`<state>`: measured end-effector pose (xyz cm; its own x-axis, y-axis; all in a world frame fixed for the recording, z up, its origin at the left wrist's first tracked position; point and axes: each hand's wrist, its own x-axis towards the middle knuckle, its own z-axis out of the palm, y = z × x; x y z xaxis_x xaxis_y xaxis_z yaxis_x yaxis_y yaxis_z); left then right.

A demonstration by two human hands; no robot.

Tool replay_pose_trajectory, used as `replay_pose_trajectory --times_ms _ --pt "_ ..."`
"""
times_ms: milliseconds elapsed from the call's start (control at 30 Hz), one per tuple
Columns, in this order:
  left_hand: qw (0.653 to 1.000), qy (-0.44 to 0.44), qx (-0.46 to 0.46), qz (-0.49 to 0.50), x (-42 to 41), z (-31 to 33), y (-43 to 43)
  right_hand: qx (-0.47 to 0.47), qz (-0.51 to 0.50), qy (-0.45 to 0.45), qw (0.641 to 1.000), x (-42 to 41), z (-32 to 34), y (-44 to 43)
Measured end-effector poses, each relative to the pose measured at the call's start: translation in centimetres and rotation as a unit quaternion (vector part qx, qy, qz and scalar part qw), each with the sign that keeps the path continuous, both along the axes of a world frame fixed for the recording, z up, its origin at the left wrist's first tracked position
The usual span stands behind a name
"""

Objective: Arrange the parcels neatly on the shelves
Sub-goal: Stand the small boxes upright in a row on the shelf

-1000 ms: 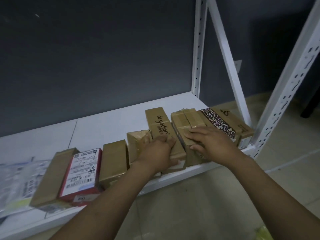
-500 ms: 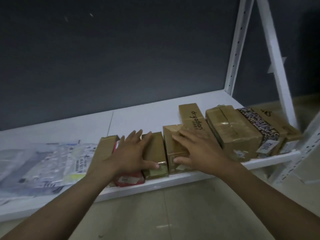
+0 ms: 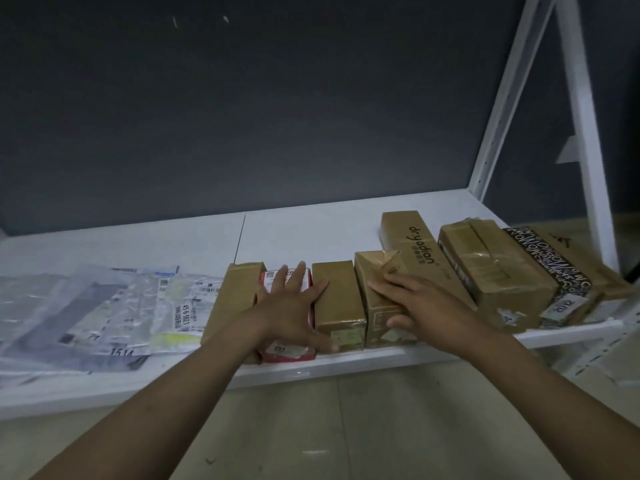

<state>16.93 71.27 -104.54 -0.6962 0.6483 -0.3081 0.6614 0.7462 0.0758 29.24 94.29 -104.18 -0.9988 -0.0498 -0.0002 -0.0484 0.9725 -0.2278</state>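
Ranged along the front edge of the white metal shelf: rectangular brown cardboard parcels, glossy with tape, plus a red-and-white parcel. Flat crinkled plastic mailers heaped at the left. Left hand spread wide, flat over the red-and-white parcel, reaching the plain carton beside it. Right hand laid flat, fingers straight, on the next taped carton.

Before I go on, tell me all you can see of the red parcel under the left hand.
The red parcel is a box, red-sided, with white labels on its top and near end, print unreadable. It lies flat at the front edge of the shelf, between a left brown box and a right brown box. The left hand rests on it, fingers spread straight, hiding most of its top.
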Motion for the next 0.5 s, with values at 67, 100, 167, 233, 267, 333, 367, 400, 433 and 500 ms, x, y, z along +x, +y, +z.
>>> replay_pose_trajectory --times_ms 67,100,167,233,267,333,367,400,433,500 --pt "0.998 -0.014 -0.050 -0.043 -1.0 0.6 -0.6 0.017 -0.006 -0.005 1.000 0.0 0.2 -0.3" --pt "0.996 -0.020 -0.069 -0.056 -1.7 1.1 -0.6 0.025 -0.009 -0.008 1.000 0.0 0.3 -0.4" --pt "0.993 -0.032 -0.089 -0.065 -3.0 1.7 0.3 0.044 -0.014 -0.013 0.999 -0.1 0.5 -0.6" --pt "0.991 -0.036 -0.101 -0.078 -3.6 2.1 1.7 0.067 -0.018 -0.015 0.997 -0.1 0.6 -0.6" --pt "0.989 -0.035 -0.111 -0.087 -3.6 2.2 2.2 0.076 -0.019 -0.014 0.997 -0.1 0.6 -0.6" --pt "0.988 -0.035 -0.118 -0.096 -3.3 2.0 2.8 0.079 -0.017 -0.010 0.997 -0.1 0.8 -0.5" --pt "0.989 -0.035 -0.110 -0.096 -3.1 1.8 2.8 0.076 -0.016 -0.008 0.997 0.0 0.8 -0.4" --pt "0.990 -0.035 -0.096 -0.096 -2.9 1.7 2.6 0.072 -0.015 -0.006 0.997 0.0 0.8 -0.3" --pt "0.991 -0.037 -0.079 -0.097 -2.9 1.5 2.4 0.070 -0.014 -0.005 0.997 0.0 0.8 -0.2" --pt "0.993 -0.041 -0.049 -0.099 -2.7 1.3 2.1 0.072 -0.013 -0.003 0.997 0.0 0.7 -0.2"
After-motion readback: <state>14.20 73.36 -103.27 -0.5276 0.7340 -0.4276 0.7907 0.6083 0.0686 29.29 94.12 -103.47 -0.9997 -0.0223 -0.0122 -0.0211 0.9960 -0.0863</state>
